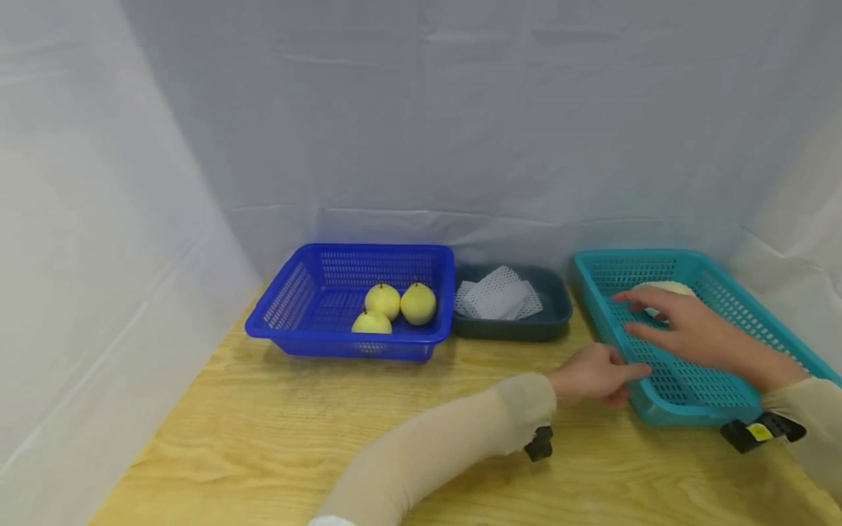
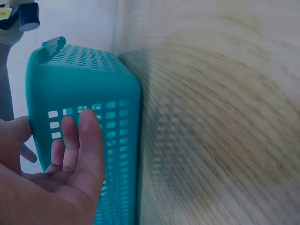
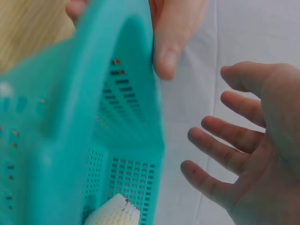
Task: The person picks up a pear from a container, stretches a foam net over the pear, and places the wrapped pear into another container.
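Observation:
My left hand [image 1: 595, 374] is at the near left side of a teal plastic basket [image 1: 697, 415], gripping its rim. The thumb lies over the rim and the fingers bend against the slotted outer wall, as the left wrist view shows. Above the basket's inside hovers my right hand [image 1: 693, 332], fingers spread and holding nothing. A pale fruit in a white foam net [image 3: 115, 214] lies at the far end of the basket, partly behind the right hand in the head view.
On the left stands a blue basket [image 1: 349, 343] with three yellow pears [image 1: 418, 304]. Between the baskets is a dark green tray [image 1: 513, 332] with several white foam nets [image 1: 498, 294]. Pale sheeting [image 1: 487, 131] hangs behind the wooden table [image 1: 276, 424].

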`<state>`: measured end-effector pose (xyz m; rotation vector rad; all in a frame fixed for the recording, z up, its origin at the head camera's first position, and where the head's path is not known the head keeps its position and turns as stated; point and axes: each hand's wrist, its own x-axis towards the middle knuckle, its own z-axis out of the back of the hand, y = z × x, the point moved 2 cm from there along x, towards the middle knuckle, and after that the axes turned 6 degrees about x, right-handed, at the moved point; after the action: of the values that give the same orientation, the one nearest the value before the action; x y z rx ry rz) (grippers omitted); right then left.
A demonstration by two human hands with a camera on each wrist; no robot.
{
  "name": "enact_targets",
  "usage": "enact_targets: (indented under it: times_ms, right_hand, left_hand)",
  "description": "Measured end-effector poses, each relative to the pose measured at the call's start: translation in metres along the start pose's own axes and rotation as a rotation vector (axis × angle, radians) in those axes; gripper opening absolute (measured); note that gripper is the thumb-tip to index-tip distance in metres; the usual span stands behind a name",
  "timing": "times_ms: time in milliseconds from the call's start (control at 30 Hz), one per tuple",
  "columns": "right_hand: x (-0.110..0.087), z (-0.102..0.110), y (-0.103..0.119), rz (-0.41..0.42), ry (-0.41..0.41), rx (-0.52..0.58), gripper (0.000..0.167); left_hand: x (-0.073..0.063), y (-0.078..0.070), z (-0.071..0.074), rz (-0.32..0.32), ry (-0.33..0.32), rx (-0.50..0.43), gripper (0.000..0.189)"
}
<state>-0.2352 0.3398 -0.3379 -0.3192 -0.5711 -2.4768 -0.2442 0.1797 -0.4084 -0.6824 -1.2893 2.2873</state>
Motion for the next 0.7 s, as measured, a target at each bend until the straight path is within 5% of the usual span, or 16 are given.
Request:
enact_targets:
  times_ms: [233, 700]
  right_hand:
    - [-0.011, -0.006, 0.012, 0.030, -0.030, 0.028, 0.039]
    - [-0.022, -0.019, 0.033, 0.017, -0.054, 0.086, 0.035]
  left_hand:
    - [-0.007, 0.007, 0.008, -0.068, -0.045, 0.120, 0.052]
    - [-0.039, 0.018, 0.034, -0.215, -0.115, 0.327, 0.013]
